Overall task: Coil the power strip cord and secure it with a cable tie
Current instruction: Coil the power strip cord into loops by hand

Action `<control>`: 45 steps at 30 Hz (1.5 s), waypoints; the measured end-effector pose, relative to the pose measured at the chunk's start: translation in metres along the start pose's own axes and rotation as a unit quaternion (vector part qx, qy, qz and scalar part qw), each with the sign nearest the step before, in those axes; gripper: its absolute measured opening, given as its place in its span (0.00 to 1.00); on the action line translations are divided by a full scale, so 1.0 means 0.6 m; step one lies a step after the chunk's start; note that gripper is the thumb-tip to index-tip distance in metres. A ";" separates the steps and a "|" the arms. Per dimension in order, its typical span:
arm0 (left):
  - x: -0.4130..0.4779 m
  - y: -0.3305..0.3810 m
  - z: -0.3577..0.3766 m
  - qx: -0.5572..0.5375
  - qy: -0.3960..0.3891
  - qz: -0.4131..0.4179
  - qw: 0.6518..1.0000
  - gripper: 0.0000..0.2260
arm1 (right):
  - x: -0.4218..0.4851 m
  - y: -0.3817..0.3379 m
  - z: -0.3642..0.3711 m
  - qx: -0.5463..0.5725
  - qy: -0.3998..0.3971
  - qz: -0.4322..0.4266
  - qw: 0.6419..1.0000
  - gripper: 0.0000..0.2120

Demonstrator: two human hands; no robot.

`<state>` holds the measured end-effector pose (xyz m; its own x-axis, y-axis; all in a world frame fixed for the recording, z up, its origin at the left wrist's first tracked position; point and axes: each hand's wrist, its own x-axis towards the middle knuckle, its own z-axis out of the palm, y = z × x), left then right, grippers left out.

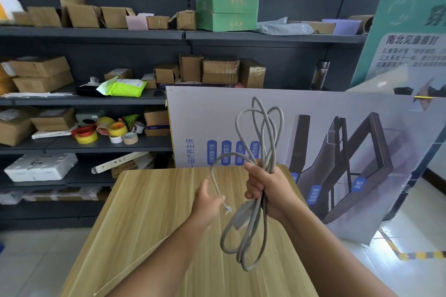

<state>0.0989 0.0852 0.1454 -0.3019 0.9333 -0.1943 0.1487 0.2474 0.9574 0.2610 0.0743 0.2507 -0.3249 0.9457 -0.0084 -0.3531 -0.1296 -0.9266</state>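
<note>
A grey cord [263,132] is gathered into several long loops. My right hand [264,185] is shut around the middle of the bundle, with loops standing above the fist and hanging below it over the wooden table [144,212]. The cord's loose end curves out to the left and runs down through my left hand [207,202], whose fingers hold it just above a small clear plug tip [226,210]. A thin pale tie strip [130,265] lies diagonally on the table under my left forearm.
Dark shelves [91,101] on the left hold cardboard boxes and rolls of tape [106,130]. A large printed board [313,152] leans behind the table, with a green poster [410,31] at the right. Tiled floor shows on both sides.
</note>
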 end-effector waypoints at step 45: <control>-0.062 0.112 -0.048 -0.107 0.083 0.230 0.964 0.16 | 0.017 0.080 0.014 -0.296 0.015 0.039 0.954 0.15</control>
<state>0.0932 0.0598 0.2232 -0.4003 0.8725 0.2801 0.1098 -0.2578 0.9599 0.2330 0.0753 0.2091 -0.3025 0.9491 -0.0881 0.2307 -0.0168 -0.9729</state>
